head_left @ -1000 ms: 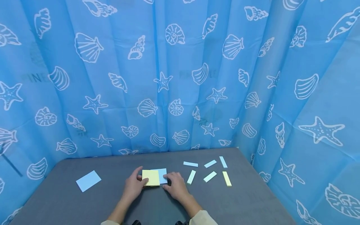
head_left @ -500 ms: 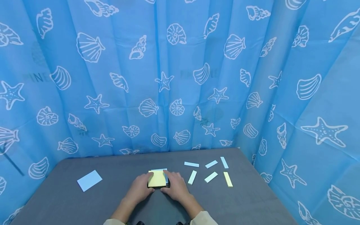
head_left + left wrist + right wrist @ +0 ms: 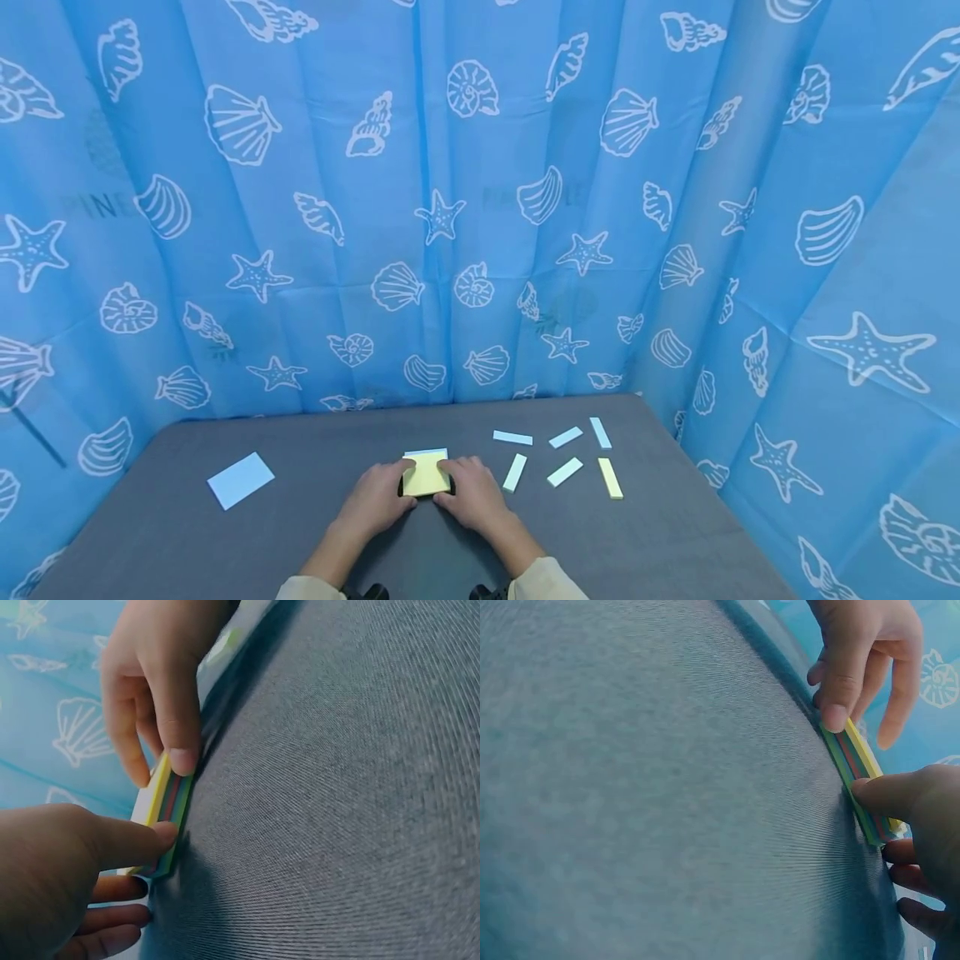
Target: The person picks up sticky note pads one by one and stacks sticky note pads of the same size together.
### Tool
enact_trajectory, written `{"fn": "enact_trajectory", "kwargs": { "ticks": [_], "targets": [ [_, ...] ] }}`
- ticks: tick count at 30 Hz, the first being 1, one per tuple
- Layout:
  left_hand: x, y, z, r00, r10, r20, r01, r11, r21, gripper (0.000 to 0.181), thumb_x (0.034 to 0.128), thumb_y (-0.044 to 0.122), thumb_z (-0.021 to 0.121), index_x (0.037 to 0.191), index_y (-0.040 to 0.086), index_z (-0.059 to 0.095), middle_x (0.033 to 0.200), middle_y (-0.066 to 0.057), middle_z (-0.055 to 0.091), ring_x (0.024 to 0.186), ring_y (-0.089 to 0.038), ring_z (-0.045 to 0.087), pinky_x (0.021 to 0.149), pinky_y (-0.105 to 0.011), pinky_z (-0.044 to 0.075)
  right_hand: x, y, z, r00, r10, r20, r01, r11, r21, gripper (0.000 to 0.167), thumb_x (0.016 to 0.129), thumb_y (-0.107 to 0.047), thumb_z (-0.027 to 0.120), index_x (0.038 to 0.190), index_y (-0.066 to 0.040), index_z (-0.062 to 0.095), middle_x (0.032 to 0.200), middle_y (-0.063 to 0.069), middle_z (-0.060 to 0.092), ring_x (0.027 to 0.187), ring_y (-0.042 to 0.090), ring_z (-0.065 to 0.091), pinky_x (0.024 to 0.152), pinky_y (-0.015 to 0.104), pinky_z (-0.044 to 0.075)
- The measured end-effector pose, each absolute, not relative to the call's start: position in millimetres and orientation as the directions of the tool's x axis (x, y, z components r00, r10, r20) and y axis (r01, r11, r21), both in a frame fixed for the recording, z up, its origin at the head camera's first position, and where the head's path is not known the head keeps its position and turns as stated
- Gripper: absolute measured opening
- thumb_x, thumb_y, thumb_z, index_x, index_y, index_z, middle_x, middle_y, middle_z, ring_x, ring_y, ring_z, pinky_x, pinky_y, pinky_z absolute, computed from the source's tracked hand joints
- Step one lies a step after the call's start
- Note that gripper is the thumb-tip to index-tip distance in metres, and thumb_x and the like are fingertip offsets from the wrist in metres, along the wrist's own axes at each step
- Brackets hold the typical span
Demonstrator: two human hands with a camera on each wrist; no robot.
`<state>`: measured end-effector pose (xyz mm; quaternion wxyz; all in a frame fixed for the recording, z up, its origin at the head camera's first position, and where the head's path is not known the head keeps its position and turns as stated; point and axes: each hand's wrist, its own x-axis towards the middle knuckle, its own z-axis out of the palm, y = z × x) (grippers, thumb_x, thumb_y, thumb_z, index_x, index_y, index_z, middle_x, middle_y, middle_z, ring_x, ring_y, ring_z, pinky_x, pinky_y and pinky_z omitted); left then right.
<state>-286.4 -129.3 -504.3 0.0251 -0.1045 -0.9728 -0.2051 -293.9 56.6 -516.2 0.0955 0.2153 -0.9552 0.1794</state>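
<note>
One left hand and one right hand grip opposite sides of a yellow-topped layered stack.

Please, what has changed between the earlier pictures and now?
The yellow pad moved right, with the left hand, and now covers nearly all of the blue pad; only its far edge shows. The right hand, earlier on the blue pad alone, now also grips the yellow pad. The blue rectangle at the left and the six small strips stayed in place.
</note>
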Motion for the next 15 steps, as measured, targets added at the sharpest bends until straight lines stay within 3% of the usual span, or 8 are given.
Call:
{"fn": "enact_trajectory", "kwargs": {
  "ticks": [15],
  "targets": [
    [-286.1, -129.8, -511.4, -0.963, 0.181, 0.199, 0.245, 0.898, 0.367, 0.028, 0.0793, 0.013, 0.081, 0.106, 0.012, 0.072, 0.096, -0.004, 0.07, 0.089, -0.024, 0.065, 0.078, -0.047, 0.052, -295.4, 57.2, -514.7, -0.859, -0.378, 0.344, -0.47, 0.849, -0.241, 0.028, 0.083, -0.027, 0.079, 0.108, -0.015, 0.073, 0.095, -0.001, 0.069, 0.084, 0.015, 0.058, 0.074, 0.035, 0.051]
  ]
}}
